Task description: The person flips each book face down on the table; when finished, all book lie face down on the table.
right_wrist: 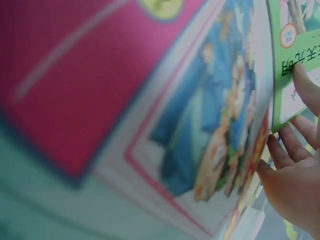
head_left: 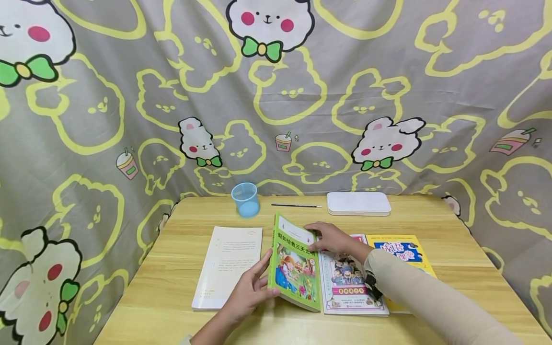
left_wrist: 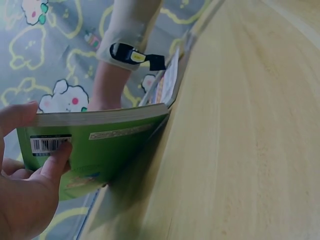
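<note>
Left hand [head_left: 254, 287] pinches the green book [head_left: 295, 273] at its spine side | right hand [head_left: 331, 238] pinches its upper right corner | I see it tilted, between white book [head_left: 228, 268] and pink-trimmed book [head_left: 347, 278]

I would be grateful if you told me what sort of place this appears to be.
Probably a study or reading desk, perhaps in a curtained-off corner: a green book is held above a wood-grain table, a yellow book lies nearby, and cartoon-print cloth hangs behind.
</note>
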`<action>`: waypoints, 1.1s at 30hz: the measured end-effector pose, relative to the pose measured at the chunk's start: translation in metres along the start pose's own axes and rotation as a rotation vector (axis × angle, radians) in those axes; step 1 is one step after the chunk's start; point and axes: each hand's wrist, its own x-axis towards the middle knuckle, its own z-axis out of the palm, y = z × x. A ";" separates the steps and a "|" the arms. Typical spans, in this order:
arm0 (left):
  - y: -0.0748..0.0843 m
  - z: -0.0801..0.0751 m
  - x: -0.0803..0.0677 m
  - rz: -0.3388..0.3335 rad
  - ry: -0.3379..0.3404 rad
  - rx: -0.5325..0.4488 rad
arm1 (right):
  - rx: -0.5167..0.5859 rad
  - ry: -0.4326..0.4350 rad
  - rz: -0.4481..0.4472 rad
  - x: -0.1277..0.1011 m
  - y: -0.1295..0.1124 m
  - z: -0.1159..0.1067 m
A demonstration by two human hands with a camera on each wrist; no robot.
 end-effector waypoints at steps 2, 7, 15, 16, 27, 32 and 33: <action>0.001 0.001 0.000 0.005 0.001 0.001 | 0.001 -0.004 -0.008 0.001 -0.003 -0.001; 0.003 0.003 0.000 0.016 -0.005 0.000 | -0.019 -0.008 -0.022 0.003 -0.014 0.000; 0.006 0.006 0.000 0.031 -0.024 -0.004 | -0.058 0.026 -0.013 0.008 -0.039 -0.002; 0.006 0.007 0.001 0.030 -0.026 -0.006 | -0.047 0.026 -0.007 0.008 -0.042 -0.003; 0.007 0.011 0.002 0.057 -0.020 0.017 | 0.069 0.015 -0.060 0.016 -0.075 -0.014; 0.009 0.013 0.002 0.062 -0.010 0.030 | 0.111 0.018 -0.061 0.020 -0.082 -0.016; 0.010 0.014 0.002 0.064 -0.009 0.033 | 0.107 0.021 -0.059 0.021 -0.083 -0.016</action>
